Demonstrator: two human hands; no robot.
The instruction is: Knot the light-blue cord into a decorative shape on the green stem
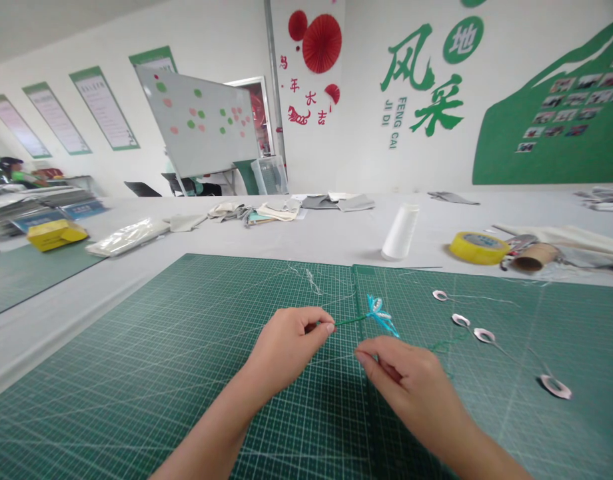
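Observation:
Between my left hand's (294,340) thumb and forefinger is the end of a green stem. The stem runs right to a small blue flower (379,315) with white in its petals, held above the seam of the green cutting mats (196,373). My right hand (406,373) is just below and right of the flower, thumb and forefinger pinched together. Whatever is in that pinch is too fine to make out. Behind the right hand a twisted green thread (449,343) lies on the mat.
Pale oval rings with threads, one a ring (555,386), lie at the right. Beyond the mats stand a white thread cone (400,232) and yellow tape roll (479,247). Fabric pieces (276,210) line the far table; a yellow box (56,234) is at left. A person sits far left.

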